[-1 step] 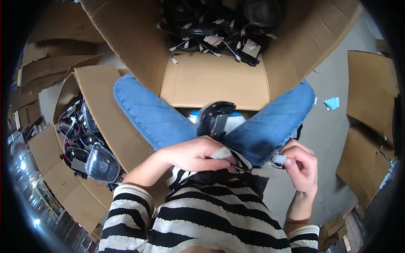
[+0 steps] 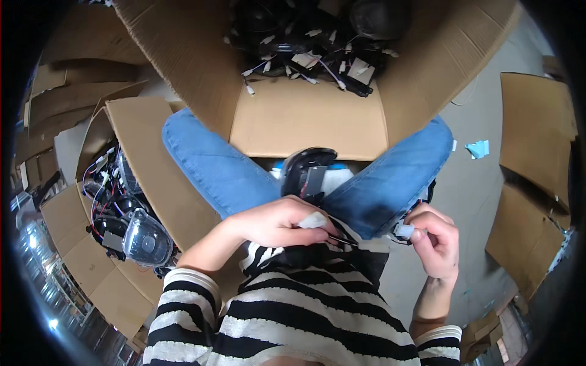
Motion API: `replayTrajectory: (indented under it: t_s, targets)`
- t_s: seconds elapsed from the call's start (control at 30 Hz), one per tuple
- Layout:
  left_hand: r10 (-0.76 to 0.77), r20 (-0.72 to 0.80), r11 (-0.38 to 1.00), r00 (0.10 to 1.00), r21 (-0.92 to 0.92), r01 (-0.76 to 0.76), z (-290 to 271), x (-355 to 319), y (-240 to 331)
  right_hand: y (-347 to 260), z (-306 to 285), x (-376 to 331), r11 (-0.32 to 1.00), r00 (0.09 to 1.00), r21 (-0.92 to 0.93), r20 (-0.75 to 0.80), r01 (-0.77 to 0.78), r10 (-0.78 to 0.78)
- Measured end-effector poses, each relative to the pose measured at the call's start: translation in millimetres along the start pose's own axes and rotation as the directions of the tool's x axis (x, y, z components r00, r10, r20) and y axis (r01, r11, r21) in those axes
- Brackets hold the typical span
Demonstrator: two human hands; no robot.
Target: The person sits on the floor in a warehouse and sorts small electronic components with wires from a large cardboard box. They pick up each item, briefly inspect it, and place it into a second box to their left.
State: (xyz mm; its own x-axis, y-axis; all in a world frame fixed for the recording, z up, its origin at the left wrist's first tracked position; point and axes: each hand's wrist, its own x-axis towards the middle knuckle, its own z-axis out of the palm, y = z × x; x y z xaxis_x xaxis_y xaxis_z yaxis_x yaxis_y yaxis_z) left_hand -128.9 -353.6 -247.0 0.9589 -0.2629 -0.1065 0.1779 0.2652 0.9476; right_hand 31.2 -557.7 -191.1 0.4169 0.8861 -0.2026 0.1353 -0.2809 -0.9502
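My left hand is closed in front of my striped shirt. A small white plastic piece, likely a connector, shows between its thumb and fingers, with dark wires running out beside it. My right hand, further right by my knee, pinches a white wire connector between thumb and forefinger. Between my legs rests a black lamp housing with a grey rectangular patch on it. My left hand covers its lower end, so whether it touches the lamp I cannot tell.
Ahead, a large open cardboard box holds several black lamps with white-plugged wires. At left, another box holds clear-lensed lamps. Cardboard sheets stand at right. A blue scrap lies on the grey floor.
The white piece at my left hand has shifted slightly left. A pale blurred piece right of that hand no longer shows distinctly. My right hand stays nearly still.
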Motion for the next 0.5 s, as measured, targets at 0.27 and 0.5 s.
replayTrajectory:
  t_s: [0.27,0.5]
  targets:
    - [-0.071,-0.196,0.997,0.978,-0.058,0.061,-3,-8,-1,-3,4,3,0.999,0.996,-0.031,0.082,0.041,-0.038]
    - [-0.043,-0.205,0.99,0.978,-0.143,0.014,-7,-15,-5,-8,3,12,0.998,0.994,-0.036,0.097,0.048,-0.044]
